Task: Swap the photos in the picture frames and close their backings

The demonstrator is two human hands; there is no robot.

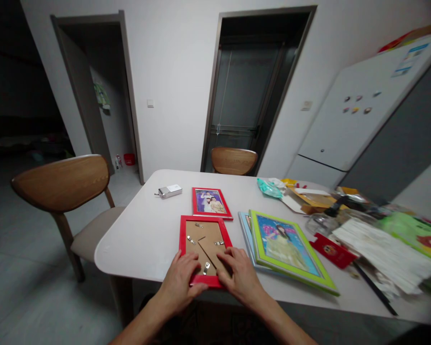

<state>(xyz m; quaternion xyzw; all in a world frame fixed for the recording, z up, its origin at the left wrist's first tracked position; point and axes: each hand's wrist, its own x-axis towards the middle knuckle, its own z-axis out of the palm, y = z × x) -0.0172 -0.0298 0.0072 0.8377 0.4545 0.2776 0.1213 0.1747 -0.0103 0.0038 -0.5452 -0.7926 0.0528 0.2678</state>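
A red picture frame (184,237) lies face down at the table's near edge, its brown backing board (204,237) showing with several small metal clips and a thin slit cut in it. My left hand (181,275) grips the frame's lower left corner, thumb along the bottom edge and fingers over the left side. At the lower right corner, my right hand (240,275) holds the frame with its fingers bent over the edge and backing. Just beyond lies a second red picture frame (211,203), photo side up.
To the right, a green picture frame (290,244) rests on a light blue frame (244,235). A silver device (169,191) lies at the far left. Packaging, a red card (332,250) and white tissues (384,251) crowd the right side. Wooden chairs (62,184) stand around the table.
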